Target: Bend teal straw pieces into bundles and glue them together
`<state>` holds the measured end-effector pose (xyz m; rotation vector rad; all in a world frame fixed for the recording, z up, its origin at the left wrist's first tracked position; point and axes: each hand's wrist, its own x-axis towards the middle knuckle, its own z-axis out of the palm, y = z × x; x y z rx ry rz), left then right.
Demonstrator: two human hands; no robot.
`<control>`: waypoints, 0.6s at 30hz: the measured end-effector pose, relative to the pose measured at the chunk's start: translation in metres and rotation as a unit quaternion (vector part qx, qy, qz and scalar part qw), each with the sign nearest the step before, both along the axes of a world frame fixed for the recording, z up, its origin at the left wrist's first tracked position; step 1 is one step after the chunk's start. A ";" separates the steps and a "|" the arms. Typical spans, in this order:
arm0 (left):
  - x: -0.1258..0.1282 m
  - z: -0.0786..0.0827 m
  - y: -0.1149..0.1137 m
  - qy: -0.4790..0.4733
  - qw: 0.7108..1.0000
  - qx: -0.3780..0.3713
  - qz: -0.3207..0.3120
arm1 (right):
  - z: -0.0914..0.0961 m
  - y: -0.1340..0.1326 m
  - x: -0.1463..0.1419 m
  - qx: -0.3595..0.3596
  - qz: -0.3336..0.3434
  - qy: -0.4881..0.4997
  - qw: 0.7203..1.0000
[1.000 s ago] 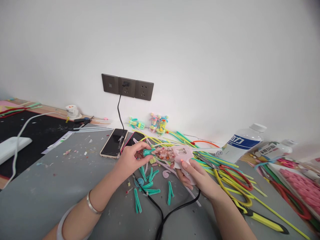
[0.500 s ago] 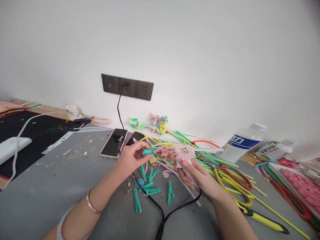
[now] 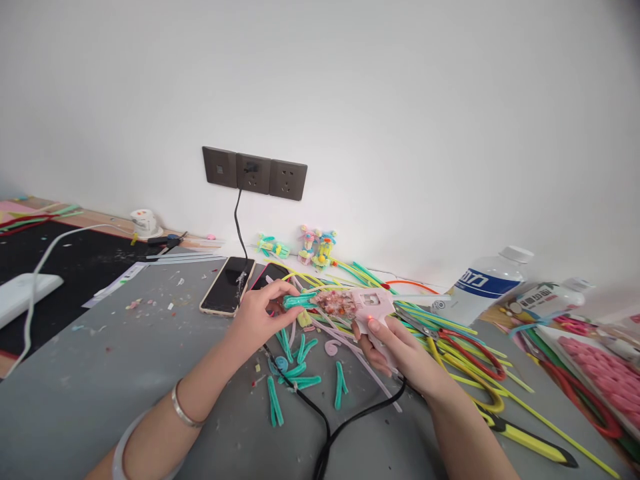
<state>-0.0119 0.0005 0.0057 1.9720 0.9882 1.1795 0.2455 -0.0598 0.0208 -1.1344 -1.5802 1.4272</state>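
In my right hand (image 3: 395, 347) is a pale pink hot glue gun (image 3: 367, 307), its red light lit and its front crusted with brownish glue. A clear glue stick (image 3: 417, 299) juts from its back. My left hand (image 3: 265, 310) pinches a folded teal pipe cleaner piece (image 3: 299, 301) between thumb and fingers. The gun's tip points left and meets or nearly meets that piece; I cannot tell whether they touch. Beneath, several bent teal pipe cleaner pieces (image 3: 273, 400) lie on the grey mat (image 3: 165, 373), beside a pale purple coil (image 3: 331, 347).
Two phones lie behind my left hand, one with a black screen (image 3: 227, 283). Small pipe cleaner figures (image 3: 317, 248) stand by the wall. To the right are scissors (image 3: 470, 360), a yellow cutter (image 3: 533, 440), long pipe cleaners and a bottle (image 3: 487, 287). A black cable (image 3: 325, 427) crosses the mat.
The glue gun and my right hand have shifted slightly to the right. My left hand stays nearly in place, still pinching the teal piece.
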 end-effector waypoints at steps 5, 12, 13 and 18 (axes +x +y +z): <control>0.000 0.002 0.000 -0.015 1.000 -0.003 -0.006 | 0.000 0.000 0.001 -0.003 -0.008 0.015 1.000; 0.000 0.000 0.002 -0.022 1.000 0.002 -0.003 | -0.002 0.001 0.005 0.006 -0.015 0.003 1.000; 0.000 0.001 0.002 -0.024 1.000 0.004 -0.003 | -0.002 0.001 0.005 0.005 -0.020 0.004 1.000; 0.000 0.003 0.000 -0.044 0.999 0.010 0.007 | 0.001 0.001 0.006 0.003 -0.049 0.030 0.998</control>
